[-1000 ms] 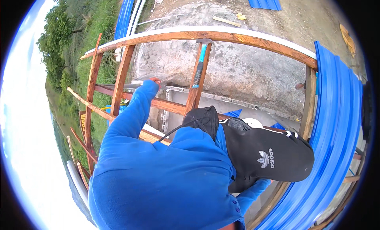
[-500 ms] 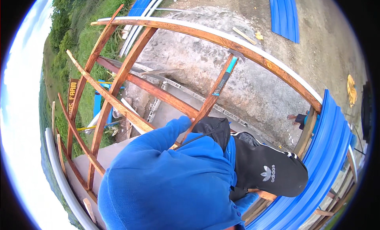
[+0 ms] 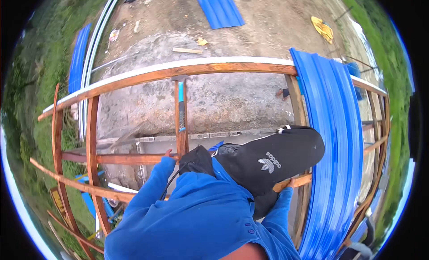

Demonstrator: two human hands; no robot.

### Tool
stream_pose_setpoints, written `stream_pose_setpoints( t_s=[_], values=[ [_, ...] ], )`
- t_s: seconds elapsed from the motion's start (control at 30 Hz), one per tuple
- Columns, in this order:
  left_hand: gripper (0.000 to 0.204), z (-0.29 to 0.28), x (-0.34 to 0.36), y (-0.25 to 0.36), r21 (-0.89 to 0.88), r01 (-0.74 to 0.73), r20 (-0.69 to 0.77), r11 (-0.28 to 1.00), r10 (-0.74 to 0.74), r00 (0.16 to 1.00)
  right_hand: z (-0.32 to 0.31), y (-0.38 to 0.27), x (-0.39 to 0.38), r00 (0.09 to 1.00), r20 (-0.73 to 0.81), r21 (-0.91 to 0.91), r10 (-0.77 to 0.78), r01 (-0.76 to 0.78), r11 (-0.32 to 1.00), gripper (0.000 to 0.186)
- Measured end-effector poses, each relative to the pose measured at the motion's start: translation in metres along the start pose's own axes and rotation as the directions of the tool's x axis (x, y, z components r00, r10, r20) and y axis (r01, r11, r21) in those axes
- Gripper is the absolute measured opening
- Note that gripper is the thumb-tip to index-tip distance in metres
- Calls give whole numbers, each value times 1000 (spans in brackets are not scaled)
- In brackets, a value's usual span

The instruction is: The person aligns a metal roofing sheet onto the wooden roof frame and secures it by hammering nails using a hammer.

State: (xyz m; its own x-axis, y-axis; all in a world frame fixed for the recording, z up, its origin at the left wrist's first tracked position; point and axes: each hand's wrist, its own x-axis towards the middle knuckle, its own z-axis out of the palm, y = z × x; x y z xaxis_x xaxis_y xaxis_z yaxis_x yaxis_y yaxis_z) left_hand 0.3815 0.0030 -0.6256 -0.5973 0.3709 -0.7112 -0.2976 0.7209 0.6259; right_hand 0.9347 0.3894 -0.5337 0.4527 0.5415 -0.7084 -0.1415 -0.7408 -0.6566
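Our right hand (image 3: 291, 184) touches the timber batten (image 3: 303, 180), just left of the blue corrugated sheet (image 3: 335, 126); left hand (image 3: 168, 153) meets the purlin (image 3: 129, 159), well left of it. Can't tell either grip. Timbers look stiff, heavyish; we'd hold the batten's bare stretch beside the sheet. Leg hides its run.

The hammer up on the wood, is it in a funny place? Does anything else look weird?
The hammer looks a bit odd: it lies unheld along a wooden beam, above the ground. A crumpled yellow cloth down there looks dropped, too. Nothing looks clearly broken.
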Motion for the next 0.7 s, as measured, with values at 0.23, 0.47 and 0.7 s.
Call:
stream_pose_setpoints(
  t_s=[0.23,0.47,0.7],
  values=[
    [73,17,100,135,-150,-136,-145,979,114,983,6,28,21,873,-387,-106,-298,279,954,50],
    [70,77,122,254,339,-268,-207,902,350,914,19,31,-3,910,-359,14,-208,228,974,63],
    [68,86,125,273,647,-217,-262,731,480,837,33,25,-8,911,-372,-10,-176,186,983,70]
  ],
)
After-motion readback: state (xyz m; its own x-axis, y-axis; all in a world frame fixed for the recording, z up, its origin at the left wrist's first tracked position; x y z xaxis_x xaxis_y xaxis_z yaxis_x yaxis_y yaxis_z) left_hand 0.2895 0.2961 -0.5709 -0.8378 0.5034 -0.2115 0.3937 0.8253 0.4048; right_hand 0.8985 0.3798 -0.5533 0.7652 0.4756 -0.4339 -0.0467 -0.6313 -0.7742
